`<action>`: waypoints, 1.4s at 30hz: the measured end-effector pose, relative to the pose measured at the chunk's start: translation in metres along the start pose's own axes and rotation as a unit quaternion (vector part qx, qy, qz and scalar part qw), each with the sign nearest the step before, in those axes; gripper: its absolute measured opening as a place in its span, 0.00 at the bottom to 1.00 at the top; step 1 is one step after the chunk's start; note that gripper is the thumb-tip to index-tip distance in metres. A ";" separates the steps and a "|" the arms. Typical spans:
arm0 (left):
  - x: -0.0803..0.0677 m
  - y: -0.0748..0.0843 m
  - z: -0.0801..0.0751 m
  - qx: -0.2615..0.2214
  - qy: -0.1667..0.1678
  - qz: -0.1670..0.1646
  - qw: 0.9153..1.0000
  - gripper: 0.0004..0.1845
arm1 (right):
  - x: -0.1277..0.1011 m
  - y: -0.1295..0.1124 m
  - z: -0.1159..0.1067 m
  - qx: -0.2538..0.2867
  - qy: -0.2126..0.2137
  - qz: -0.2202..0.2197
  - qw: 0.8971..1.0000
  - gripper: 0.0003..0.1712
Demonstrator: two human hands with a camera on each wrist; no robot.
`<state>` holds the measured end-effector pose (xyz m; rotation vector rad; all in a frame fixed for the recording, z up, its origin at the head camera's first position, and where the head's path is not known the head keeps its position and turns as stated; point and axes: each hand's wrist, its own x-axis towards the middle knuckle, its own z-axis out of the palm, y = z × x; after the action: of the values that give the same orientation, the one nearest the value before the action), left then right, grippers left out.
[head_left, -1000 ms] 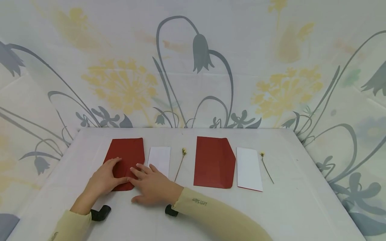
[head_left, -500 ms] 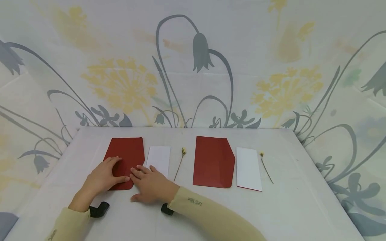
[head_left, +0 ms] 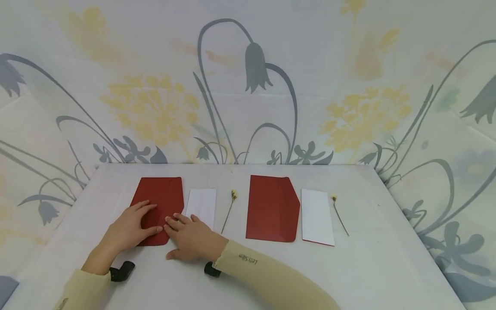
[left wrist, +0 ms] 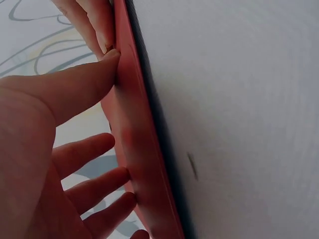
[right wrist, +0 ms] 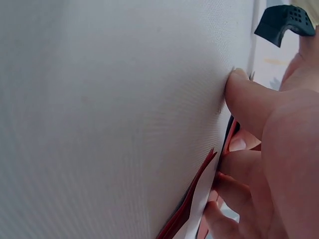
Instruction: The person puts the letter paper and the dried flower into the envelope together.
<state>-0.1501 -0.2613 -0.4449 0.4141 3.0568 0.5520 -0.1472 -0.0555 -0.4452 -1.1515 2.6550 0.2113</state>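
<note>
While both hands were down flat on the tabletop [head_left: 248,275], the head view showed two matching sets laid in a row. At about nine o'clock lay the left red envelope [head_left: 160,196], with a white card [head_left: 201,204] just beside it and a small dried flower [head_left: 228,209] next along; toward three o'clock sat a second red envelope [head_left: 271,209], a second white card [head_left: 317,217] and a second dried flower [head_left: 339,213], each apart from its neighbour, probably so each set could be handled separately. The left hand [head_left: 129,228] rested on the near half of the left envelope with fingers straight, seemingly pinning it flat. The right hand [head_left: 193,239] lay at the envelope's five o'clock corner, fingers extended and relaxed, gripping nothing, its fingertips meeting the paper edge and the white card beside it.

From the left wrist, the left thumb and fingers [left wrist: 94,149] pressed against the red envelope's face [left wrist: 134,149], which lay flush on the white tabletop [left wrist: 239,99]; nothing was curled round it.

From the right wrist, the right thumb [right wrist: 244,99] pushed on the tabletop [right wrist: 109,114], while the other fingers [right wrist: 234,189] touched layered red and white paper edges [right wrist: 197,204], apparently steadying them. A black strap piece [right wrist: 284,22] showed at one o'clock.
</note>
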 end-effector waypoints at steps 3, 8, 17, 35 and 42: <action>0.000 -0.001 0.000 0.004 0.000 0.004 1.000 0.37 | 0.000 0.000 0.001 -0.002 0.001 0.000 1.000 0.45; 0.000 -0.001 -0.001 0.008 0.005 0.007 1.000 0.34 | 0.000 -0.001 0.001 -0.004 -0.001 0.003 1.000 0.45; 0.000 0.004 -0.003 0.006 0.028 0.031 0.999 0.24 | 0.000 -0.001 -0.001 -0.005 -0.003 0.003 1.000 0.46; -0.008 0.011 0.001 0.086 0.036 0.059 0.994 0.16 | -0.002 -0.001 -0.004 0.005 -0.013 0.008 1.000 0.45; -0.010 0.011 0.001 0.027 0.024 0.041 0.999 0.21 | 0.000 0.002 -0.001 0.009 -0.005 -0.001 1.000 0.45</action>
<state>-0.1377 -0.2535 -0.4428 0.5381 3.1177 0.4899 -0.1485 -0.0542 -0.4444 -1.1449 2.6403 0.1917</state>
